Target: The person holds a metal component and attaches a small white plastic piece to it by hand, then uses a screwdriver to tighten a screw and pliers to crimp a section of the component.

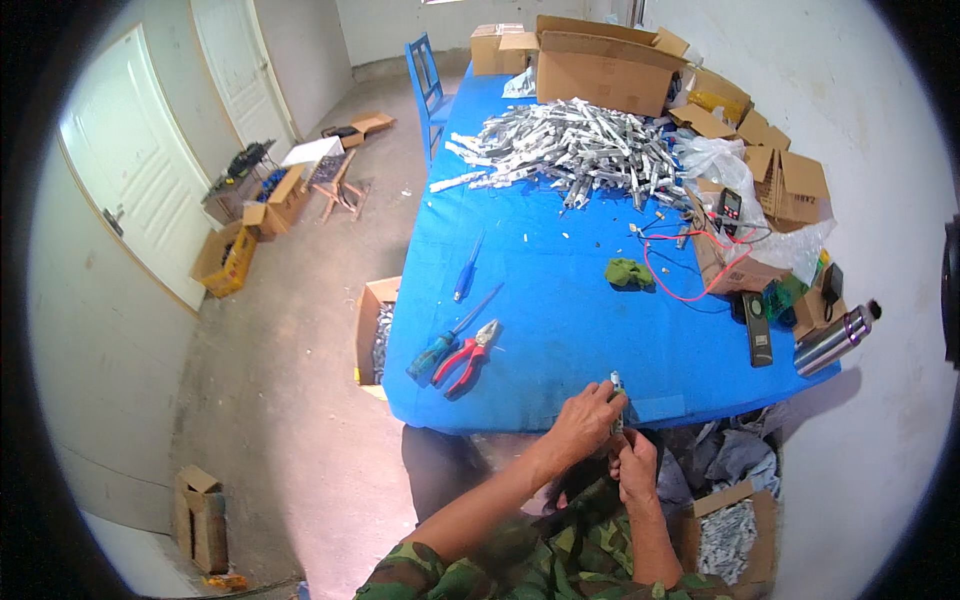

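Observation:
At the near edge of the blue-covered table [560, 330], my left hand [585, 420] is closed around a slim grey-white strip-shaped piece [616, 380], whose upper end sticks out past the fingers. Just below, my right hand [636, 466] grips the lower end of the same piece, its fingers partly hidden. Left of my hands lie red-handled pliers [470, 357], a green-handled screwdriver [436, 352] and a blue-handled screwdriver [466, 277]. A large heap of similar grey-white strips [570, 145] covers the table's far part.
A green cloth [628, 272], a meter [730, 206] with red leads and a steel flask [836, 341] lie to the right. Cardboard boxes [604, 78] line the back. Open boxes of small pieces stand beneath the left edge [366, 330] and at lower right [765, 520].

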### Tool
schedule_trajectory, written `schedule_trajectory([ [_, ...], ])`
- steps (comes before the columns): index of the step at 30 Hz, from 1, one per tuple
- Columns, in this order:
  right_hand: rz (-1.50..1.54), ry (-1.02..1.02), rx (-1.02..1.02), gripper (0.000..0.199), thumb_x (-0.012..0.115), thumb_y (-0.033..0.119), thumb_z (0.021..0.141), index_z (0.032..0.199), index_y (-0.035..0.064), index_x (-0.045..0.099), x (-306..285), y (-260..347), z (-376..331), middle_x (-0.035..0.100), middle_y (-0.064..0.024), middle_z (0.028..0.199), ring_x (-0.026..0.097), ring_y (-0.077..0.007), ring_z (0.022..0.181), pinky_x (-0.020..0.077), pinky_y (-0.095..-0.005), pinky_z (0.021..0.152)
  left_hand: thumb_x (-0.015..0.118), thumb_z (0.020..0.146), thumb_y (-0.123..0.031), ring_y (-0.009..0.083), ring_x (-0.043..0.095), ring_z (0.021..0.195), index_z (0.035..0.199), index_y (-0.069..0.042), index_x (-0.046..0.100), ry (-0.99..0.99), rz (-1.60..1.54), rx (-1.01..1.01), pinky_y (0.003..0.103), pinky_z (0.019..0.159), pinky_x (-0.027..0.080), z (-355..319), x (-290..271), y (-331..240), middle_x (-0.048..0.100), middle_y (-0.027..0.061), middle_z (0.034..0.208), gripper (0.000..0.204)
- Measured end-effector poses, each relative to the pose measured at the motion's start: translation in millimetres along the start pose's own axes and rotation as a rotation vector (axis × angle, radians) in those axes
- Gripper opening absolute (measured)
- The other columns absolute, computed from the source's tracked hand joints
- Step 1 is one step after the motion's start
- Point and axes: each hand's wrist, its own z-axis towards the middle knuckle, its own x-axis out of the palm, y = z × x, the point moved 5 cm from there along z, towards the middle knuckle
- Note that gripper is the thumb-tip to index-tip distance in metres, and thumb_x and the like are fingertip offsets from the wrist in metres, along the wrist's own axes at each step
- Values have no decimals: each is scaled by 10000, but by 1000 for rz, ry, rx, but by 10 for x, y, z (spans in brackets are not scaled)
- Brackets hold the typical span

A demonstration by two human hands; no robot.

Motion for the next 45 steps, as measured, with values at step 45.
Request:
schedule_trajectory([
  [45, -191, 496, -106, 340, 511, 143, 1099, 1386, -31, 565, 1106, 348, -632, 538, 12, 700, 472, -61, 580, 410, -246, 525, 743, 853, 59, 348, 710, 882, 1187, -25, 705, -479, -253, -152, 389, 744, 572, -1164, -907, 200, 695, 168, 1045, 347],
])
